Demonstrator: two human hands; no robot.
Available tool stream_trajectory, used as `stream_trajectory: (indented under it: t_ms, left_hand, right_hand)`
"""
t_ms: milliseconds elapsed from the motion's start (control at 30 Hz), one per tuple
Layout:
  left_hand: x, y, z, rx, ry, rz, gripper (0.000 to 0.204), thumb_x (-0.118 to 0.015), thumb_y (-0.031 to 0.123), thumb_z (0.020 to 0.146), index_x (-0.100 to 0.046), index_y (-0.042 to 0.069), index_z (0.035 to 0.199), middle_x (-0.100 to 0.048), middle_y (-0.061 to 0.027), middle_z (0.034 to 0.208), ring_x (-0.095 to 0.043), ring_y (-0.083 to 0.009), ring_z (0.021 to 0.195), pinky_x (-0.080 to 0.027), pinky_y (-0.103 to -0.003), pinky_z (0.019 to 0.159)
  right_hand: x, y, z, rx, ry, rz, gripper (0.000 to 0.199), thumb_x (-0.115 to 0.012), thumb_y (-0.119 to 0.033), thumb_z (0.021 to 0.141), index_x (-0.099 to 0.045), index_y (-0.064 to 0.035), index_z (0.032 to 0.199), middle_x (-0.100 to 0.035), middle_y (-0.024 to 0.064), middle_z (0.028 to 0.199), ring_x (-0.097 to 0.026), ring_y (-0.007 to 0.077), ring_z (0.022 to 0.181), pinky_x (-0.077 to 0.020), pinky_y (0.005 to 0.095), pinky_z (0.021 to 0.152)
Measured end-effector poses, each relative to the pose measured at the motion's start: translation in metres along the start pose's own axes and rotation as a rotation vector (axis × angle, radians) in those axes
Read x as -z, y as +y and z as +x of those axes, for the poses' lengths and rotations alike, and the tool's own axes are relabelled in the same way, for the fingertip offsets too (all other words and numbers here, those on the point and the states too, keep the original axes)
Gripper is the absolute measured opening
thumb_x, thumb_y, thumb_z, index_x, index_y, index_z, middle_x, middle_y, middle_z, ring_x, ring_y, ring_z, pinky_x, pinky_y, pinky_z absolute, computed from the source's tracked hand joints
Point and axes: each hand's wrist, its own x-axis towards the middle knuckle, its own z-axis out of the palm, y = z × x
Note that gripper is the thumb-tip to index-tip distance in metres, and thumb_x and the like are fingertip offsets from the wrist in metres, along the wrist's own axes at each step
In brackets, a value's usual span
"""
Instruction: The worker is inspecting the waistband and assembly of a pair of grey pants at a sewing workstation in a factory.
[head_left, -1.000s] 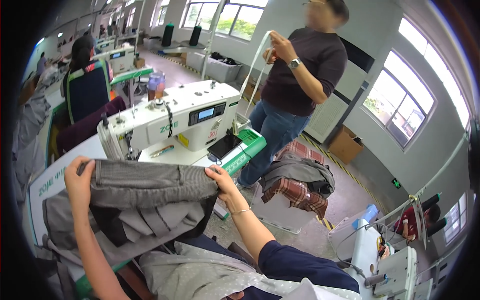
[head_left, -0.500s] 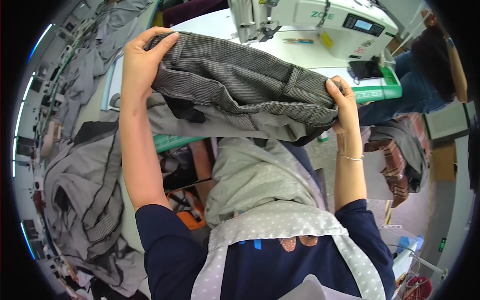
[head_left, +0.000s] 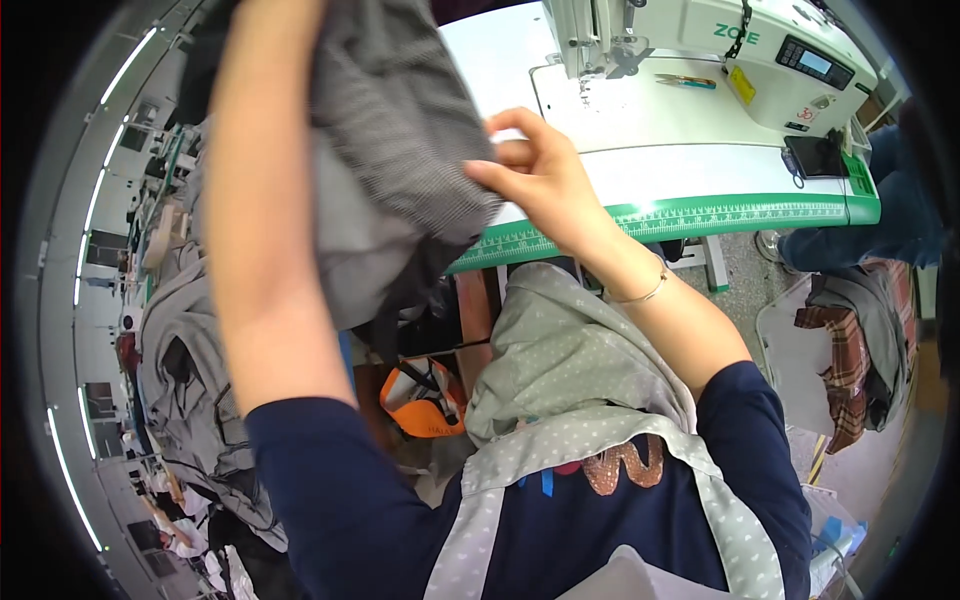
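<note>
The grey checked trousers [head_left: 400,130] hang in folds at the upper left, blurred by motion, with paler grey and black cloth on their underside. My right hand [head_left: 545,180] is at their right edge, thumb in front of the cloth and fingertips going behind it. A thin bracelet circles that wrist. My left forearm [head_left: 265,200] reaches up across the trousers. The left hand itself lies beyond the upper edge of the picture.
A white sewing machine [head_left: 700,50] stands on a table with a green ruler edge [head_left: 680,215]. Small thread snips [head_left: 685,81] and a dark phone [head_left: 815,157] lie there. Grey garments [head_left: 195,370] are piled at left. Another person's jeans [head_left: 870,225] show at right.
The trousers swung up and left from being stretched between both hands. My left hand rose out of the picture; the right moved left and now reaches inward. The view shifted too.
</note>
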Motion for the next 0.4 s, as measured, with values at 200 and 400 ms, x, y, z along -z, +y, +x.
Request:
stream_trajectory:
  t_ms: [200, 400]
  left_hand:
    - [-0.101, 0.105, -0.164, 0.026, -0.571, -0.439, 0.028, -0.064, 0.019, 0.079, -0.061, 0.009, 0.104, -0.06, -0.0083, 0.106, -0.052, -0.028, 0.105, -0.039, -0.042, 0.089]
    - [-0.012, 0.153, -0.178, 0.081, -0.963, -0.595, 0.038, -0.062, 0.032, 0.082, -0.06, 0.016, 0.116, -0.054, -0.0099, 0.122, -0.042, -0.02, 0.124, -0.026, -0.053, 0.103]
  right_hand:
    - [0.078, 0.05, -0.032, 0.169, 0.046, -0.831, 0.032, -0.064, 0.002, 0.074, -0.051, -0.0052, 0.102, -0.056, 0.0131, 0.105, -0.061, 0.0277, 0.081, -0.049, 0.0339, 0.069]
    - [0.107, 0.033, -0.031, 0.311, -0.384, -1.127, 0.019, -0.061, -0.013, 0.079, -0.062, -0.0095, 0.098, -0.05, 0.0127, 0.125, -0.046, 0.0285, 0.118, -0.0407, 0.04, 0.095]
